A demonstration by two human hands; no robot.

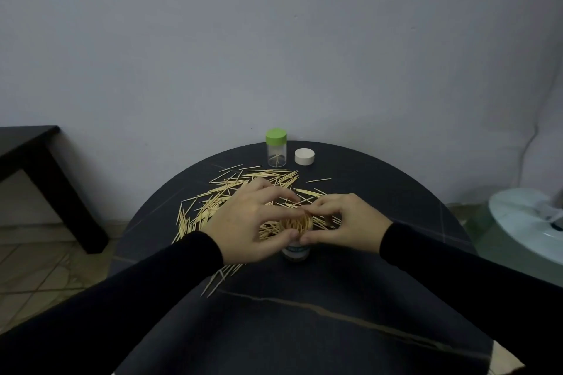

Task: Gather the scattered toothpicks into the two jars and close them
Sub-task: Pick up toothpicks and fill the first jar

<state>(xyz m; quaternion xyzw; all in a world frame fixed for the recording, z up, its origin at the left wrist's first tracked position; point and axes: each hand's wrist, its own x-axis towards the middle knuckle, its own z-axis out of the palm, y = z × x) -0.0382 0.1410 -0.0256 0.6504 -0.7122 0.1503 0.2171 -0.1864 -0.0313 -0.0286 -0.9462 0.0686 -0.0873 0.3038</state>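
Note:
A lidless clear jar (296, 250) packed with toothpicks stands at the middle of the round dark table (380, 179). My left hand (249, 222) and my right hand (344, 222) curl around its mouth from either side, thumbs and fingertips pinching the bunch of toothpicks at the rim. Many loose toothpicks (213, 195) lie scattered on the table, mostly left of and behind the hands. At the far edge stands a second clear jar with a green lid (276, 148), nearly empty, with a few toothpicks inside. A white lid (304, 156) lies just right of it.
A black side table (36, 158) stands at the left over a tiled floor. A pale round object (524, 222) sits low at the right. A grey wall rises right behind the table.

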